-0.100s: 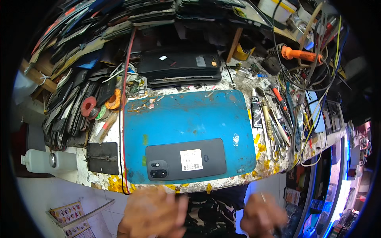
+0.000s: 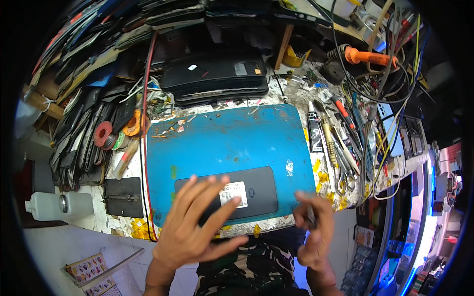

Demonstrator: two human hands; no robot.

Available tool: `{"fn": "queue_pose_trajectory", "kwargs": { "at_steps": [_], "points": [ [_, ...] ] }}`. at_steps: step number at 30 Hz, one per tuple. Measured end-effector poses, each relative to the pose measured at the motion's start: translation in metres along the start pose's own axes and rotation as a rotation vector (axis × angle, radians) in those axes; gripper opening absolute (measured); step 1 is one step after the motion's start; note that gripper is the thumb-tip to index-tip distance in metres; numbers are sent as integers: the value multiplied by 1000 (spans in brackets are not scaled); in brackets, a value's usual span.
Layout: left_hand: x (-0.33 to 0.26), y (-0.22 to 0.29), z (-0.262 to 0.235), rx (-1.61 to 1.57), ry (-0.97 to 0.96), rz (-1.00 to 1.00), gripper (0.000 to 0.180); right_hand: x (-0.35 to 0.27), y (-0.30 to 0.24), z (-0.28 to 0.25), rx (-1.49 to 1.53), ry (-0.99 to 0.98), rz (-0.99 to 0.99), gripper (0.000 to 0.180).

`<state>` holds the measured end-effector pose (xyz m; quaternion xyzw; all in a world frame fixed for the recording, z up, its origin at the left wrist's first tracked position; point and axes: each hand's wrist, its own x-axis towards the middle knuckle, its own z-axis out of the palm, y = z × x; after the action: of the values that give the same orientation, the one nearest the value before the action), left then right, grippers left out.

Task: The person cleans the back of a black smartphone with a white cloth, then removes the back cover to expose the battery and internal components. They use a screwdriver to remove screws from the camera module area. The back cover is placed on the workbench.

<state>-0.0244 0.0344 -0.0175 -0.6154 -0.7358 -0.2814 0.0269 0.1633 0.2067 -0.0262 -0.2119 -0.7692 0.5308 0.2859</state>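
Note:
A dark grey smartphone (image 2: 265, 191) with a white sticker lies back up on a blue mat (image 2: 227, 143). Over its left part my left hand (image 2: 195, 222) is spread open, fingers apart and holding nothing. That hand hides the phone's camera end; whether it touches the phone I cannot tell. At the mat's lower right corner, beside the phone, my right hand (image 2: 318, 229) has its fingers curled round a slim, dark metallic tool (image 2: 311, 217). Blur and the fingers hide most of that tool, so its kind is unclear.
Black flat panels (image 2: 215, 74) are stacked behind the mat. To the right lie a black tube (image 2: 315, 130), scissors (image 2: 345, 182) and an orange-handled soldering iron (image 2: 370, 56) among cables. Solder spools (image 2: 103, 134) and a dark plate (image 2: 123, 197) are on the left, near a white jug (image 2: 61, 203).
Both hands have come up from below the table edge. My left hand now spreads over the phone, and my right hand is at the mat's corner. The whole view has shifted slightly.

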Motion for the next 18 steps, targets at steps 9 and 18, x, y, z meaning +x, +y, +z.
{"fn": "queue_pose_trajectory", "kwargs": {
  "at_steps": [9,18],
  "points": [
    [20,-15,14,33,-185,-72,69,28,-6,6,-424,-48,85,36],
    [39,-2,16,90,-161,-210,73,45,10,5,-616,36,-42,29]
  ]
}}
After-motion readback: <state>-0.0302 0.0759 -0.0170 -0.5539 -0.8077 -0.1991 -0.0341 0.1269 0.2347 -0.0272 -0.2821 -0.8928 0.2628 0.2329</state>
